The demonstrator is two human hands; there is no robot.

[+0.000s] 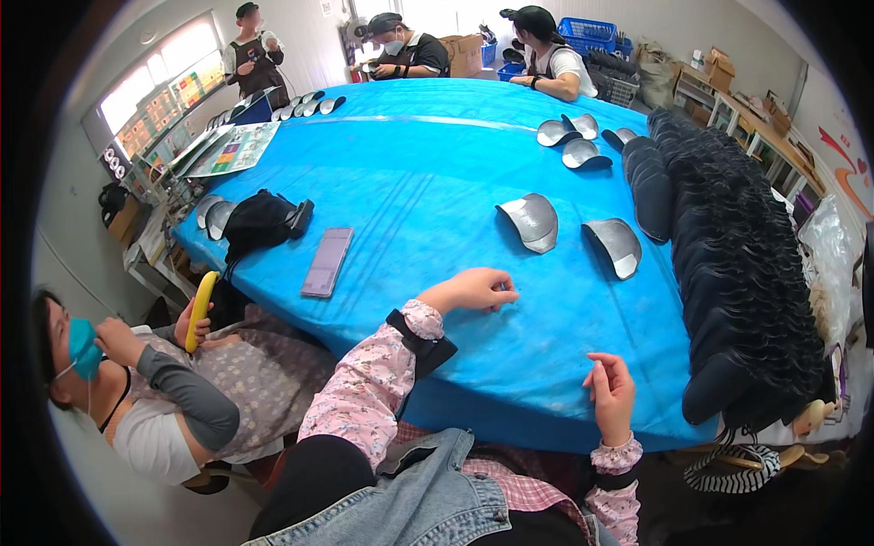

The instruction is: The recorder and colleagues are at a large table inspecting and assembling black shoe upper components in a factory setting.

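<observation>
We logged: left hand (pixel 478 289), right hand (pixel 613 396), both grips loosely curled, partway open; blue-covered surface (pixel 528 364); curved, silvery-grey shell (pixel 530 224).

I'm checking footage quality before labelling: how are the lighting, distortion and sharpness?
Head view: the window glares white; the table has edges that bow, fisheye-fashion; a silver shell gleams; left hand and right hand look reasonably sharp.

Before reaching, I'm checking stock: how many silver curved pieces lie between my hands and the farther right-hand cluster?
2: left piece beyond your left hand, right piece near the dark stack. Neither seems hidden.
</observation>
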